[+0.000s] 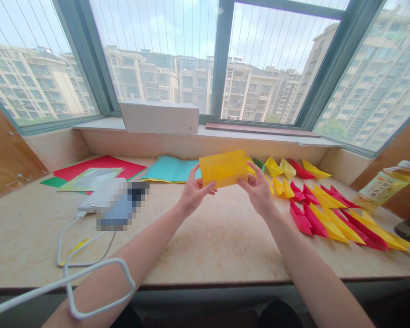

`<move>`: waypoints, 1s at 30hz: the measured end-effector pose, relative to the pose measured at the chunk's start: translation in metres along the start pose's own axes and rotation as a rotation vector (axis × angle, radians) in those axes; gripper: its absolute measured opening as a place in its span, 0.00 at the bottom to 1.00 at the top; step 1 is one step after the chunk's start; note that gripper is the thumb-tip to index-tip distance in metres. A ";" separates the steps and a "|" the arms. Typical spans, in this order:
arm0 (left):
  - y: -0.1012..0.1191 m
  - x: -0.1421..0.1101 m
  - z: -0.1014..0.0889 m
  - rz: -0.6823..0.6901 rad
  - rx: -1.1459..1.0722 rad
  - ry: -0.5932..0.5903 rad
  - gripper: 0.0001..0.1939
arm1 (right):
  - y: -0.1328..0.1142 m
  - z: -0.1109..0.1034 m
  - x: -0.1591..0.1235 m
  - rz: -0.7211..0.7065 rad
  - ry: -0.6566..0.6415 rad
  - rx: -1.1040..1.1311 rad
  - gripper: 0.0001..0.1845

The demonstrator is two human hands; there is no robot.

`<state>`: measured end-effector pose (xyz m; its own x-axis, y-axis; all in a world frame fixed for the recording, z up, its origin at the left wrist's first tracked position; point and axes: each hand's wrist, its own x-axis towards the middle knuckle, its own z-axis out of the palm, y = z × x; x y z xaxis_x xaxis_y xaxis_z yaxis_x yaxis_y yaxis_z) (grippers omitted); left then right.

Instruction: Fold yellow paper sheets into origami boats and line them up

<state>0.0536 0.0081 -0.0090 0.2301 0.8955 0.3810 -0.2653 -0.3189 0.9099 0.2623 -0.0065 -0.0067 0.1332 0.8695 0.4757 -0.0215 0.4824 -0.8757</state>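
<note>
A yellow sheet of paper (223, 168), rectangular and apparently folded, is held up above the counter between both hands. My left hand (194, 190) pinches its lower left edge, thumb in front and fingers behind. At the lower right corner my right hand (256, 186) grips it the same way. Behind the left hand lies blue paper (171, 168), partly covered by that hand and the yellow sheet. Folded paper boats in yellow, red and green stand in rows to the right, among them a red boat (299, 217) and a yellow boat (273, 166).
Red sheets (99, 165) lie at the back left beside a white power bank (105, 193) and a blurred-out phone (119, 212). A white cable (99, 264) loops over the counter's front left. A drink bottle (384, 184) stands far right; a white box (159, 117) sits on the sill.
</note>
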 end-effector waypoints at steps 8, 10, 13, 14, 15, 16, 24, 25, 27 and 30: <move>-0.007 0.005 -0.004 -0.036 0.031 0.049 0.37 | -0.001 -0.004 -0.001 0.160 -0.113 -0.066 0.21; -0.005 0.004 -0.005 -0.040 0.045 0.063 0.36 | -0.001 -0.005 -0.001 0.186 -0.146 -0.097 0.20; -0.002 0.003 -0.005 -0.041 0.087 0.035 0.26 | -0.002 -0.006 -0.002 0.231 -0.185 -0.130 0.21; -0.002 0.002 -0.005 -0.045 0.107 0.011 0.22 | -0.002 -0.006 -0.002 0.228 -0.178 -0.132 0.21; -0.002 0.002 -0.005 -0.050 0.128 -0.018 0.19 | -0.003 -0.006 -0.003 0.217 -0.161 -0.125 0.21; -0.001 0.001 -0.005 -0.055 0.147 -0.045 0.17 | -0.003 -0.006 -0.003 0.205 -0.144 -0.104 0.20; 0.002 -0.002 -0.001 -0.078 0.143 -0.060 0.14 | 0.007 -0.004 -0.003 0.157 -0.084 0.086 0.23; 0.003 -0.002 -0.001 -0.084 0.136 -0.049 0.14 | 0.007 -0.005 -0.003 0.129 -0.087 0.048 0.22; 0.002 -0.001 -0.001 -0.093 0.125 -0.019 0.14 | 0.005 -0.006 -0.003 0.060 -0.105 -0.063 0.19; 0.000 0.001 -0.003 -0.108 0.112 0.041 0.12 | 0.003 -0.006 -0.004 -0.049 -0.162 -0.184 0.14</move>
<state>0.0514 0.0099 -0.0094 0.2124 0.9377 0.2751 -0.1349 -0.2507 0.9586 0.2682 -0.0087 -0.0120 -0.0317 0.8582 0.5123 0.1634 0.5101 -0.8445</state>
